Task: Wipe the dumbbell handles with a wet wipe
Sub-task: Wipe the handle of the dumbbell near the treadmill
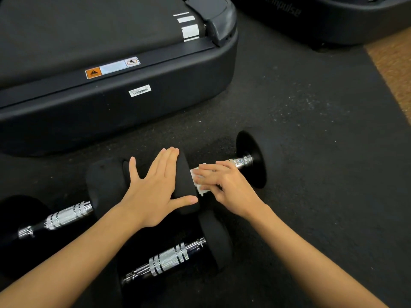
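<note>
Meanwhile left hand (155, 187) lies flat, open on a dumbbell (251, 160) head, right hand (226, 185) gripping wet wipe (200, 185) around handle.

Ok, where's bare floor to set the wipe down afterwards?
Right of the far dumbbell's end weight, the black mat is bare out to the brown floor strip. Crowded: around the left hand, where three dumbbells bunch beside the treadmill base.

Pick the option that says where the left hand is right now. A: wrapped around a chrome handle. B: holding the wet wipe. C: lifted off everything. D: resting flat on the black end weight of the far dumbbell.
D: the left hand lies open, fingers spread, on the black end weight, while the right hand presses the wet wipe on the handle.
</note>
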The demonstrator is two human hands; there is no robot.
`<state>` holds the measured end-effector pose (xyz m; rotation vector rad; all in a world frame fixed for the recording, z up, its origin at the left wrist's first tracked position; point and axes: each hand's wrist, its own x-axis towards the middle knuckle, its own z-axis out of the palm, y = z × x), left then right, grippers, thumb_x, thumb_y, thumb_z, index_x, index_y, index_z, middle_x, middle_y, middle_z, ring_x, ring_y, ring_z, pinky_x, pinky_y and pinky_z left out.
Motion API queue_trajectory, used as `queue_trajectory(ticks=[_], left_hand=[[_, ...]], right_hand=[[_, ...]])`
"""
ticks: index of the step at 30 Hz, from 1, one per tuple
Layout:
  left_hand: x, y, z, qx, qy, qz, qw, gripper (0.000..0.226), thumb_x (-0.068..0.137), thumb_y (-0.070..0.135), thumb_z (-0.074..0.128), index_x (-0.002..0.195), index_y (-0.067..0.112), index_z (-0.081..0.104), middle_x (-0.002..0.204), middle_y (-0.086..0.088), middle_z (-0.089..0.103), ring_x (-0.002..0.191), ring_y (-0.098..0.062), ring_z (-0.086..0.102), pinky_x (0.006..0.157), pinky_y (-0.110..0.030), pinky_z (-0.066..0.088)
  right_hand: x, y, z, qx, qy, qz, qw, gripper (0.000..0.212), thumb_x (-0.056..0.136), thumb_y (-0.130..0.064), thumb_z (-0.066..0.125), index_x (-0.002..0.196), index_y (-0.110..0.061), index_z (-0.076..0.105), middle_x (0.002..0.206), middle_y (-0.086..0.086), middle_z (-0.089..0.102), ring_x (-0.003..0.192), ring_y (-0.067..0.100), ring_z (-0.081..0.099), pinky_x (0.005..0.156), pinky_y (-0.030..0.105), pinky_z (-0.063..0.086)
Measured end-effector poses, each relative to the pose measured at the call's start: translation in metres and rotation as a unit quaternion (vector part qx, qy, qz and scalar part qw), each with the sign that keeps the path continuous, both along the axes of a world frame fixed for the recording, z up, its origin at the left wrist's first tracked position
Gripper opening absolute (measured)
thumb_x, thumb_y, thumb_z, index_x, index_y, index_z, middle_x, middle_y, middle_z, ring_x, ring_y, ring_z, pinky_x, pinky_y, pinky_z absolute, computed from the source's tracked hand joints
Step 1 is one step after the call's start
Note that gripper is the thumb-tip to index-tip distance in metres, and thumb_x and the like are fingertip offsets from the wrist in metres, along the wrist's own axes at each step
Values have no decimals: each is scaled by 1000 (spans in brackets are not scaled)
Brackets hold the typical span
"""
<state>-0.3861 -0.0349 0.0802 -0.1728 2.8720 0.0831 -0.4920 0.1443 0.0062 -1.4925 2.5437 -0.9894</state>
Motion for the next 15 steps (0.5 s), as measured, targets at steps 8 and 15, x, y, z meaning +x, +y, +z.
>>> queue_trajectory(ticks=[8, 15], left_hand=[[-1, 0, 0, -22, -6, -4, 1000, 116, 60, 89, -6, 148, 16, -28, 161, 3, -23, 148, -12, -20, 113, -66, 0], [1, -1, 0, -16, -4, -11, 1000, 115, 63, 89, -2, 148, 17, -29, 161, 4, -23, 147, -11, -21, 113, -67, -2]], right_hand=[[-22, -31, 21, 142, -10, 4, 990, 31, 96, -16, 55, 125, -17, 67, 113, 2, 73, 108, 20, 65, 115, 30, 25], [-47, -55, 44, 348, -148, 28, 925, 44, 106, -37, 33, 126, -8, 59, 101, 8, 64, 105, 29, 61, 88, 38, 39]])
